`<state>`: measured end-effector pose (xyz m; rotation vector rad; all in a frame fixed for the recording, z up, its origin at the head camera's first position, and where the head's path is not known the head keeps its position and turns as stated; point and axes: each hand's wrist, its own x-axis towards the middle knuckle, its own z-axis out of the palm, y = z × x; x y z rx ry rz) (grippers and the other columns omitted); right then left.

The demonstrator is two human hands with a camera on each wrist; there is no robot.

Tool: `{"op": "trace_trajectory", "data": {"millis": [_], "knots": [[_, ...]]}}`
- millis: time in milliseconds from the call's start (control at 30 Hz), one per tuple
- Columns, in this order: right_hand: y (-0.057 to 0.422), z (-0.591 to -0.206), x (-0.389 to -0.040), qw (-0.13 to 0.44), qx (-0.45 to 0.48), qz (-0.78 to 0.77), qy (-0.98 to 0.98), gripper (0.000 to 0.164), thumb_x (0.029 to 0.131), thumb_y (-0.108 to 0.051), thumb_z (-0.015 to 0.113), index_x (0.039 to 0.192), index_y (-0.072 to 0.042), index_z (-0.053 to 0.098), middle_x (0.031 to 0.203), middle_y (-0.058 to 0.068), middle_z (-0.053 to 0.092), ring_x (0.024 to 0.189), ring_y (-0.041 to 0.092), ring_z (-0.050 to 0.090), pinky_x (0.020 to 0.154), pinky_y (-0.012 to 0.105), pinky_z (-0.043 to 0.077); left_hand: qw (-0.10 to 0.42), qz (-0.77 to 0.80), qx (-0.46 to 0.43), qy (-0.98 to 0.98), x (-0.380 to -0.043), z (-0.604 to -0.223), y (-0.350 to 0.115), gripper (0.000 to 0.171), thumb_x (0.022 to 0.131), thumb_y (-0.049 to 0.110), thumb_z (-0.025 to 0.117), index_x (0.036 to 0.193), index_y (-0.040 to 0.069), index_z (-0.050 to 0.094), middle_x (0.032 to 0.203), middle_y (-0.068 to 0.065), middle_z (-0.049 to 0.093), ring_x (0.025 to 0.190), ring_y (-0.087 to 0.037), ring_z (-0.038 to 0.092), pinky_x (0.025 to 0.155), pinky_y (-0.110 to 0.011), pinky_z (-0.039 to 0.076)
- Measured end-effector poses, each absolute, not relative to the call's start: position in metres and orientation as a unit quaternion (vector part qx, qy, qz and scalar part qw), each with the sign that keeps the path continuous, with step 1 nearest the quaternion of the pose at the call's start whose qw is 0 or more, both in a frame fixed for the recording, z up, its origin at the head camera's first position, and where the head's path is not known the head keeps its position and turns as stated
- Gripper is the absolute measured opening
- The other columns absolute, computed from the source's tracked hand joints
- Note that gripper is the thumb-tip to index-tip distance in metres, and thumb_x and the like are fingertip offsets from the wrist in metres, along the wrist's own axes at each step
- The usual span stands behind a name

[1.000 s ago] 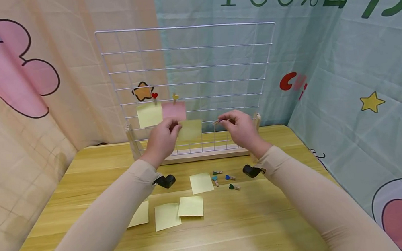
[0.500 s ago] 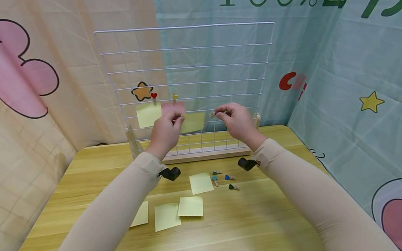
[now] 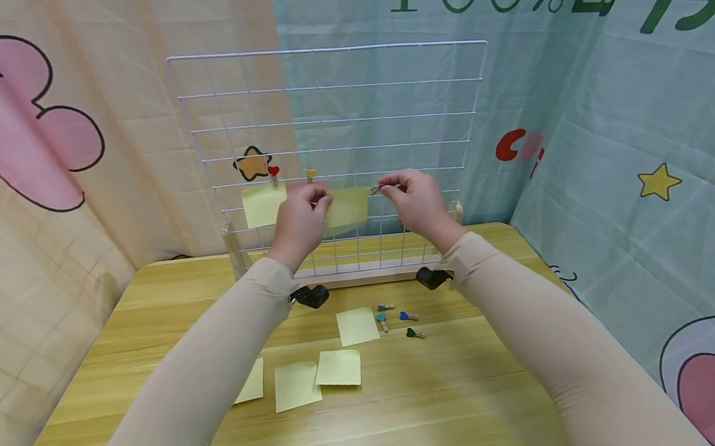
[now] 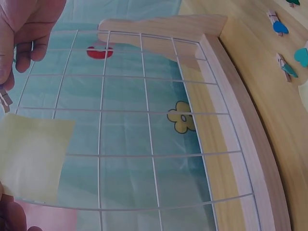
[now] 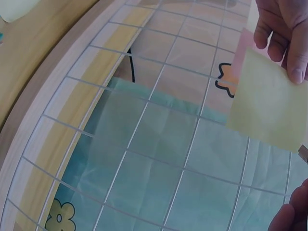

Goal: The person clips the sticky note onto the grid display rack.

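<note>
My left hand point(image 3: 302, 220) pinches a yellow sticky note point(image 3: 348, 207) by its left edge and holds it against the wire grid panel point(image 3: 401, 143). Between the thumb and fingers of my right hand point(image 3: 419, 203) is a small wooden clothespin point(image 3: 375, 190), close to the note's upper right corner. The right wrist view shows the held note point(image 5: 269, 103) and the clothespin's tip point(image 5: 303, 153) beside it. Left of my hands, a yellow note point(image 3: 264, 205) hangs from a red heart clothespin point(image 3: 273, 171). A pink note point(image 5: 244, 42), partly hidden by my left hand, hangs by a yellow heart clothespin point(image 3: 310, 174).
On the table point(image 3: 465, 399) lie several yellow notes, among them one sticky note point(image 3: 357, 326) near the clothespins. Several heart clothespins, such as a dark green one point(image 3: 416, 333), lie to its right. The panel stands in a wooden base point(image 3: 363, 278). Printed curtains surround the table.
Both hands have risen along the grid. The left hand has shifted right with the sticky note, and the clothespin in the right hand has come nearer to the note's upper corner.
</note>
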<state>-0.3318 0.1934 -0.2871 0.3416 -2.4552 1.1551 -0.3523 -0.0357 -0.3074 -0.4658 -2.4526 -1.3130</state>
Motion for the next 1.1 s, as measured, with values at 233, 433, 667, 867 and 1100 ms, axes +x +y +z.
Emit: {"op": "trace_trajectory", "data": {"millis": [233, 433, 667, 867, 1100], "knots": [[0.192, -0.285, -0.339, 0.210, 0.115, 0.416, -0.877, 0.025, 0.108, -0.024, 0.062, 0.119, -0.009, 0.078, 0.117, 0.010, 0.070, 0.062, 0.019, 0.044, 0.055, 0.030, 0.037, 0.155, -0.465, -0.158, -0.857, -0.358, -0.305, -0.033, 0.029, 0.109, 0.024, 0.061, 0.130, 0.007, 0.069, 0.125, -0.010, 0.073, 0.109, -0.026, 0.066, 0.094, -0.042, 0.058], [0.190, -0.282, -0.345, 0.203, 0.101, 0.416, -0.881, 0.025, 0.109, -0.025, 0.060, 0.122, -0.011, 0.077, 0.121, 0.009, 0.070, 0.064, 0.021, 0.045, 0.058, 0.032, 0.038, 0.153, -0.463, -0.146, -0.861, -0.363, -0.305, -0.032, 0.028, 0.109, 0.026, 0.060, 0.128, 0.008, 0.069, 0.123, -0.009, 0.073, 0.108, -0.025, 0.066, 0.091, -0.040, 0.058], [0.184, -0.275, -0.349, 0.210, 0.102, 0.411, -0.881, 0.026, 0.109, -0.025, 0.060, 0.123, -0.011, 0.077, 0.120, 0.009, 0.073, 0.065, 0.019, 0.046, 0.057, 0.031, 0.038, 0.166, -0.462, -0.140, -0.860, -0.366, -0.304, -0.028, 0.027, 0.109, 0.026, 0.061, 0.127, 0.008, 0.069, 0.120, -0.009, 0.073, 0.105, -0.024, 0.067, 0.088, -0.040, 0.058], [0.179, -0.272, -0.353, 0.215, 0.090, 0.403, -0.885, 0.025, 0.109, -0.026, 0.060, 0.121, -0.012, 0.078, 0.118, 0.007, 0.073, 0.059, 0.019, 0.044, 0.055, 0.031, 0.038, 0.173, -0.464, -0.133, -0.858, -0.370, -0.306, -0.026, 0.025, 0.108, 0.026, 0.062, 0.124, 0.009, 0.070, 0.117, -0.009, 0.073, 0.100, -0.024, 0.067, 0.083, -0.039, 0.058], [0.174, -0.269, -0.360, 0.220, 0.083, 0.385, -0.892, 0.026, 0.109, -0.027, 0.060, 0.121, -0.013, 0.079, 0.115, 0.005, 0.074, 0.059, 0.019, 0.044, 0.055, 0.030, 0.037, 0.180, -0.466, -0.125, -0.857, -0.372, -0.307, -0.025, 0.025, 0.107, 0.027, 0.063, 0.123, 0.008, 0.071, 0.113, -0.009, 0.073, 0.096, -0.025, 0.066, 0.082, -0.038, 0.057]]}}
